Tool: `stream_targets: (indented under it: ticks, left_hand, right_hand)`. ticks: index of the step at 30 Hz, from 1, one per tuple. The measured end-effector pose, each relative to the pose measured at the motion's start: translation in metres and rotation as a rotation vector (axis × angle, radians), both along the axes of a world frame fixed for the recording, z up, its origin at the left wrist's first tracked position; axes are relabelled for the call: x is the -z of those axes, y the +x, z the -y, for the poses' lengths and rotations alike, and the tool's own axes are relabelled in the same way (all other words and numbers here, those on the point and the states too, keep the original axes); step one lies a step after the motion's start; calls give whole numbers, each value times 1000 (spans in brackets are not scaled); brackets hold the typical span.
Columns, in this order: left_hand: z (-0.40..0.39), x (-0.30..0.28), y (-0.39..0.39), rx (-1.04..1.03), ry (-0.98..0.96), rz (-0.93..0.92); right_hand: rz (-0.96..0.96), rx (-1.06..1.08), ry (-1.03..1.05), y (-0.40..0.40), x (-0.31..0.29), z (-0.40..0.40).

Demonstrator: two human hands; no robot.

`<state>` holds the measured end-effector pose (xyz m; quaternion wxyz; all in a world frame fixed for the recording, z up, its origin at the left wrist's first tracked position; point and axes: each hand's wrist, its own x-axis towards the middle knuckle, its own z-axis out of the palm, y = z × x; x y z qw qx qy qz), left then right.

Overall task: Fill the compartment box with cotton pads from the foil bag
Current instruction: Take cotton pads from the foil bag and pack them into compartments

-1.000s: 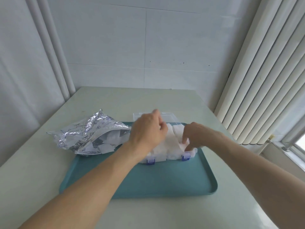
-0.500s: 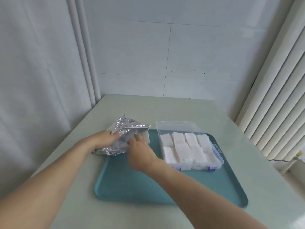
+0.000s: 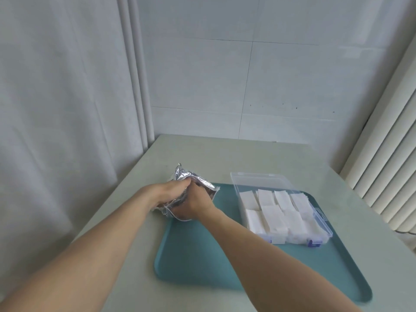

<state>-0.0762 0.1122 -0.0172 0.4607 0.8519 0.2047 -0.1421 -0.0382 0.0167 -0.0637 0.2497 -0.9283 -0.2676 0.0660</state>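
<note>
Foil bag (image 3: 180, 174) at frame centre-left, gripped by left hand (image 3: 171, 192); right hand (image 3: 193, 203) inside bag mouth, fingers hidden. Compartment box (image 3: 319, 218) with cotton pads (image 3: 276, 210) right, on teal tray (image 3: 202, 255).

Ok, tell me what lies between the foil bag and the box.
Only bare teal tray: in the head view nothing sits between the bag and the box.

One head-worn view looks forward and down over the table (image 3: 247, 154), arms reaching ahead.
</note>
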Motion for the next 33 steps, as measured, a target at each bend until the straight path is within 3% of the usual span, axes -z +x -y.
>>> stream_targets:
  ticks: [5, 12, 14, 17, 24, 30, 33]
  left_hand:
    - [-9, 0, 1, 1, -22, -18]
    - [-15, 5, 11, -171, 673, 380]
    - [-12, 2, 10, -218, 753, 482]
    - [-7, -1, 8, -193, 807, 438]
    - [10, -18, -5, -31, 636, -49]
    - [4, -18, -10, -119, 492, -51]
    - [9, -16, -11, -139, 444, -40]
  right_hand:
    - [-70, -37, 221, -2, 4, 7]
    - [23, -75, 125, -4, 1, 24]
    - [59, -51, 99, -2, -1, 31]
    - [135, -91, 36, -3, -3, 39]
    - [263, -321, -72, 4, -1, 37]
    - [130, -566, -249, 2, -4, 32]
    - [264, -601, -333, -2, -7, 38]
